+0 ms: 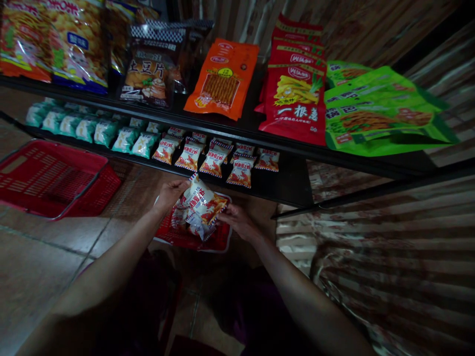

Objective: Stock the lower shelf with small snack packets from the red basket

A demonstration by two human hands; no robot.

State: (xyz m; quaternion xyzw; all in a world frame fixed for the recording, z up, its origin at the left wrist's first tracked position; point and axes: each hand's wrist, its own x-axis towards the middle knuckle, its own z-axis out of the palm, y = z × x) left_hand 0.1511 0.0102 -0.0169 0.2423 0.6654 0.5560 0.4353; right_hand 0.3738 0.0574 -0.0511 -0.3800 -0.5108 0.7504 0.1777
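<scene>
Between my two hands is a small white and orange snack packet [205,201], held above a small red basket [219,241]. My left hand [171,194] pinches its upper left corner. The fingers of my right hand [237,220] close on its lower right edge. More small packets [179,216] lie in the red basket under the held one, partly covered by it. Just beyond, similar white and orange packets [239,170] stand in rows on the lower black shelf [285,189], to the right of rows of teal packets [103,132].
Larger snack bags, among them an orange bag [224,79], a red bag [295,94] and green bags [382,116], stand on the upper shelf [237,129]. A larger red basket [55,175] sits on the tiled floor at left. Pleated curtain [389,242] hangs at right.
</scene>
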